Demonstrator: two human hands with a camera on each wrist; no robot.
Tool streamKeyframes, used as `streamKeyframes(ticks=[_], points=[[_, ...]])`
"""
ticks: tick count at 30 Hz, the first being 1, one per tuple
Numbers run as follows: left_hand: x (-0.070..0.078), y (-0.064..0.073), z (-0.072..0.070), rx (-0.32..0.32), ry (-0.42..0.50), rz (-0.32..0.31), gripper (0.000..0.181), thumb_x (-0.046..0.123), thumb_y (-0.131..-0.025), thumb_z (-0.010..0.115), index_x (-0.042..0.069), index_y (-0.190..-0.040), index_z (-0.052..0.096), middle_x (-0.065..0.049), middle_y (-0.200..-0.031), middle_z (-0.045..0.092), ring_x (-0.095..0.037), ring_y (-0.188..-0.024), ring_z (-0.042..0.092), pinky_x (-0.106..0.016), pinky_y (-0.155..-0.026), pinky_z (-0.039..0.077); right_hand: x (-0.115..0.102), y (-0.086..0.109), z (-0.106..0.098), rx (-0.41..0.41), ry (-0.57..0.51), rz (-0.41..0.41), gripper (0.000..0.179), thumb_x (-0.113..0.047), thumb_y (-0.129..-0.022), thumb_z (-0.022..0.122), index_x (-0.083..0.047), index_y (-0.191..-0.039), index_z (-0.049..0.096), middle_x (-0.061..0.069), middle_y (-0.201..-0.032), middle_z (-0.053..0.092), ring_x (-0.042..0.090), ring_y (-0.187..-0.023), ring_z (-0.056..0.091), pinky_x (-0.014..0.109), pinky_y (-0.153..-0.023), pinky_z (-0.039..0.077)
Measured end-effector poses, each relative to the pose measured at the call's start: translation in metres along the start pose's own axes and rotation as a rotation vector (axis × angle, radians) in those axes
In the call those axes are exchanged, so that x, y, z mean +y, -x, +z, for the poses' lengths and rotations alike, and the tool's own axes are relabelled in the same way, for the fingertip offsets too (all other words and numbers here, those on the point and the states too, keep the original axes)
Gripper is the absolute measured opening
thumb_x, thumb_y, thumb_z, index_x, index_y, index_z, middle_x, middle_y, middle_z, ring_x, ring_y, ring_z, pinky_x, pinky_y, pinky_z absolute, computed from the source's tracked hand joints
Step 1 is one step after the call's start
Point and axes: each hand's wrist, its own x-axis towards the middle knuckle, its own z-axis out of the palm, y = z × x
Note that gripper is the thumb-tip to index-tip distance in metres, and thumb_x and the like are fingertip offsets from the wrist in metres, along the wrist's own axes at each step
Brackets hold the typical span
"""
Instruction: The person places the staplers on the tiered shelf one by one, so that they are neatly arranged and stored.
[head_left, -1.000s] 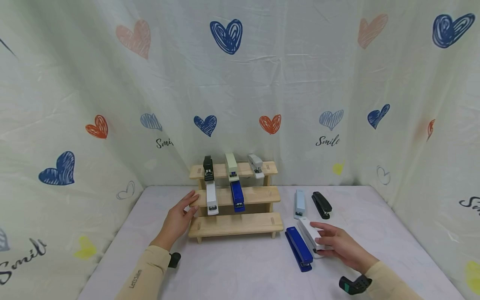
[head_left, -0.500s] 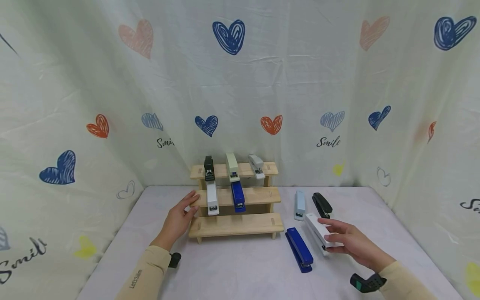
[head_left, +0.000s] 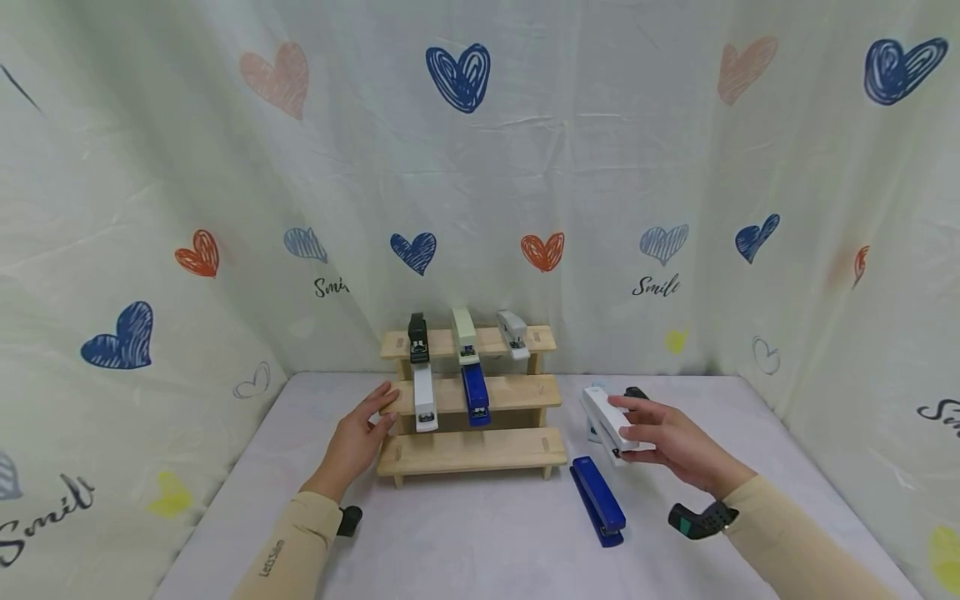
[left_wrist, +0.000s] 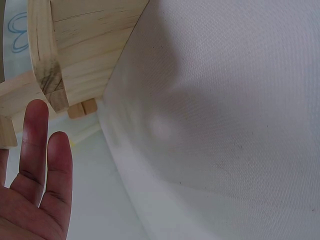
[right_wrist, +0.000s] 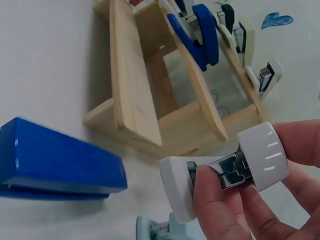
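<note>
A white stapler is held in my right hand above the table, tilted. In the right wrist view its jaws stand apart, with a fingertip between the base and the white top. My left hand touches the left end of the middle shelf of a wooden three-tier rack; two fingers look straight in the left wrist view. Beneath the held stapler, a light-blue stapler is mostly hidden in the head view. A blue stapler lies on the table nearer me.
On the top shelf are a black stapler, a pale green stapler and a grey-white stapler. The middle shelf bears a white stapler and a blue stapler. Behind my right hand, a black stapler is mostly covered.
My right hand has lifted the white stapler from beside the blue one, moved right, then back left and away from me, over the light-blue stapler. The left hand has stayed put.
</note>
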Motion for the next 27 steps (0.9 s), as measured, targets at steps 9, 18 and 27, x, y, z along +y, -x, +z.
streamKeyframes(ticks=[9,18,27], points=[[0.000,0.002,0.001,-0.002,-0.006,-0.020,0.043,0.018,-0.103,0.059,0.011,-0.145,0.054,-0.003,-0.159,0.035,-0.026,-0.128,0.050,-0.041,-0.086,0.049,-0.023,-0.033,0.032,-0.053,-0.058,-0.010,0.058,-0.008,-0.099,0.059,-0.006,-0.153,0.038,0.026,-0.152,0.033,0.040,-0.123,0.050,0.050,-0.092,0.051],[0.002,0.002,0.000,-0.001,-0.001,-0.018,0.043,0.017,-0.103,0.059,0.010,-0.145,0.054,-0.004,-0.159,0.035,-0.026,-0.127,0.051,-0.040,-0.086,0.049,-0.037,-0.060,0.061,-0.073,-0.098,-0.007,0.054,-0.006,-0.100,0.057,-0.007,-0.152,0.041,0.023,-0.155,0.028,0.041,-0.130,0.043,0.048,-0.092,0.052],[0.005,0.000,0.000,-0.016,0.006,-0.036,0.044,0.019,-0.103,0.058,0.011,-0.146,0.053,0.000,-0.160,0.033,-0.026,-0.135,0.044,-0.040,-0.088,0.048,-0.044,-0.077,0.083,-0.018,-0.096,-0.023,0.055,-0.006,-0.099,0.059,-0.005,-0.151,0.041,0.024,-0.151,0.036,0.039,-0.125,0.051,0.044,-0.092,0.052]])
